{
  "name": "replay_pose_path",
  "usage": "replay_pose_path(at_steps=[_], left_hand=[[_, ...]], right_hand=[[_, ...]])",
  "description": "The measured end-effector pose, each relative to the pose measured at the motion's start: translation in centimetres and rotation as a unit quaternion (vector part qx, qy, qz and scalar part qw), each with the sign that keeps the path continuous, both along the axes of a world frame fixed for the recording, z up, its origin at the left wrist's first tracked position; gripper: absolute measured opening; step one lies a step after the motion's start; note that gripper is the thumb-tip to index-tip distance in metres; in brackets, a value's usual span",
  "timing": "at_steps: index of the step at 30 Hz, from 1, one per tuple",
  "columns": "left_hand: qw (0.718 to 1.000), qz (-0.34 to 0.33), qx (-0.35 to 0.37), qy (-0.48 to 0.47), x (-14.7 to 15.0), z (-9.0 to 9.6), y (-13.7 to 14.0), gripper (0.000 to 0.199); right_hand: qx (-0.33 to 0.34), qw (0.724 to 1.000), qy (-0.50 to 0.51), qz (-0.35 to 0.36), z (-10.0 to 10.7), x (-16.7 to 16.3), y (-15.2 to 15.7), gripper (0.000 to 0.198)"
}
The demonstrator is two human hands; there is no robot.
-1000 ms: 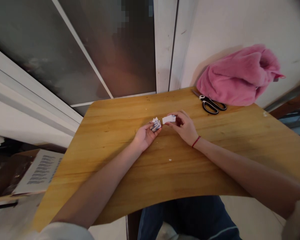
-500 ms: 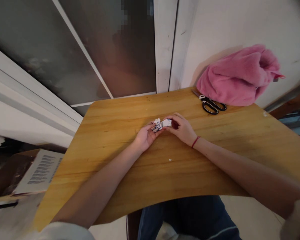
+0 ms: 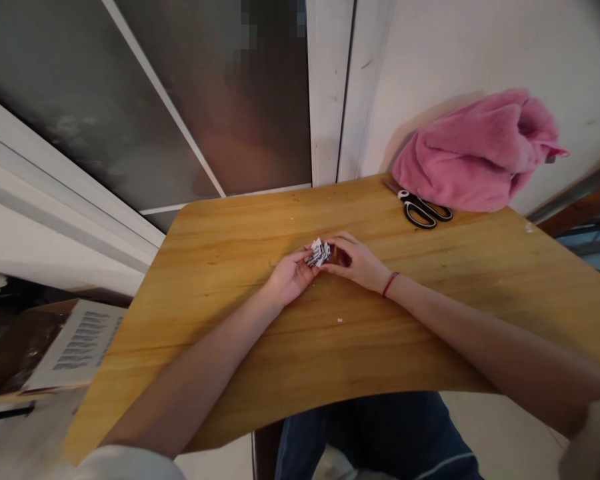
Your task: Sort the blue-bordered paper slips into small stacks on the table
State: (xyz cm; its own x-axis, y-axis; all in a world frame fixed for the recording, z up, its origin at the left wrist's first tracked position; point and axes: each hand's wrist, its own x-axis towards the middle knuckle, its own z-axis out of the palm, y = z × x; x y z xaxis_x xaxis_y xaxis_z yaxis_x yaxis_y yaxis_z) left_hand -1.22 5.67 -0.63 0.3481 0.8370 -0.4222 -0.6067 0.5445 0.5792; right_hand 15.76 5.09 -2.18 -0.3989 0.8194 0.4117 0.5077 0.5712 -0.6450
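A small bunch of white paper pieces with dark blue print point(image 3: 319, 253) is held just above the middle of the wooden table. My left hand point(image 3: 291, 275) is closed around its left side, thumb on top and fingers beneath. My right hand point(image 3: 357, 261), with a red cord at the wrist, pinches the right edge of the same bunch between thumb and fingertips. The pieces overlap and fan out, and their lower parts are hidden by my fingers.
Black-handled scissors point(image 3: 424, 208) lie at the back right, beside a pink plush bundle point(image 3: 473, 157) against the wall. A tiny white scrap point(image 3: 340, 320) rests on the wooden table point(image 3: 260, 360). An open cardboard box point(image 3: 75, 343) stands lower left.
My right hand has moved slightly left, bringing the piece it held apart on the right against the bunch. My left hand stays nearly in place.
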Motion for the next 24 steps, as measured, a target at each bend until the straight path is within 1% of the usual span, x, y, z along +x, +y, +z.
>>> replay_pose_path(at_steps=[3,7,10,13,16,18,21,24], left_hand=[[1.0,0.004,0.006,0.001,0.04,0.05,-0.04,0.026],[1.0,-0.01,0.027,-0.001,0.06,0.13,-0.28,0.028],[0.998,-0.029,0.048,-0.015,0.03,-0.09,-0.45,0.023],[0.996,-0.053,0.063,-0.028,-0.01,-0.37,-0.56,0.02],[0.994,-0.074,0.066,-0.035,-0.06,-0.45,-0.61,0.02],[0.995,-0.076,0.063,-0.033,-0.1,-0.39,-0.59,0.019],[0.994,-0.081,0.064,-0.026,-0.15,-0.29,-0.55,0.018],[0.993,-0.09,0.072,-0.009,-0.09,-0.24,-0.6,0.015]], right_hand=[[-0.014,1.0,-0.007,-0.002,0.09,-0.09,-0.2,0.052],[0.008,1.0,0.007,-0.004,0.07,-0.25,-0.25,0.057],[0.019,1.0,0.02,-0.008,0.1,-0.29,-0.17,0.049],[0.005,0.999,0.045,-0.021,0.27,-0.23,-0.15,0.034],[-0.012,0.997,0.073,-0.018,0.36,-0.17,-0.13,0.03],[-0.016,0.997,0.073,-0.012,0.29,-0.16,-0.07,0.035],[-0.009,0.999,0.041,-0.006,0.1,-0.19,0.05,0.049],[-0.01,1.0,0.008,0.004,0.04,-0.25,0.06,0.053]])
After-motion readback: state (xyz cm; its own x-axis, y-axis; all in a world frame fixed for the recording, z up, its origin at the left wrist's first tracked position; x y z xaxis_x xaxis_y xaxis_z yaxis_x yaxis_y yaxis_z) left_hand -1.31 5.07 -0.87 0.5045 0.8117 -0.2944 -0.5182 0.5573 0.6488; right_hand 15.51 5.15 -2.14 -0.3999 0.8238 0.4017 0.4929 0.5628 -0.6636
